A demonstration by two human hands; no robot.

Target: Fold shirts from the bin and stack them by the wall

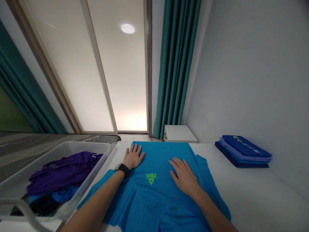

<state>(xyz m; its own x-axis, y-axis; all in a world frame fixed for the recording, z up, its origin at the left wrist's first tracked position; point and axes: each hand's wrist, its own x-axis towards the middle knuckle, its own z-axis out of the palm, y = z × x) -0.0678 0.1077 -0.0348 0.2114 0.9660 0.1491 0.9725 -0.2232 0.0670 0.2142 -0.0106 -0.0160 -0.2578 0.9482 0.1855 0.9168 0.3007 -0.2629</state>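
Note:
A bright blue T-shirt [154, 196] lies spread on the white table, its collar toward me and its hem at the far edge. A yellow-green logo on its chest appears upside down from here. My left hand [132, 157], with a black watch on the wrist, rests flat on the shirt's far left part, fingers spread. Flat on the right side of the shirt lies my right hand [184, 175], fingers stretched out. Neither hand grips anything.
On the left, a clear plastic bin [96, 146] holds purple, blue and dark clothes. A stack of folded clothes [243, 151] sits on the white table [253, 193] at right, near the wall. Beyond the table are a white cabinet [180, 132] and a teal curtain [177, 64].

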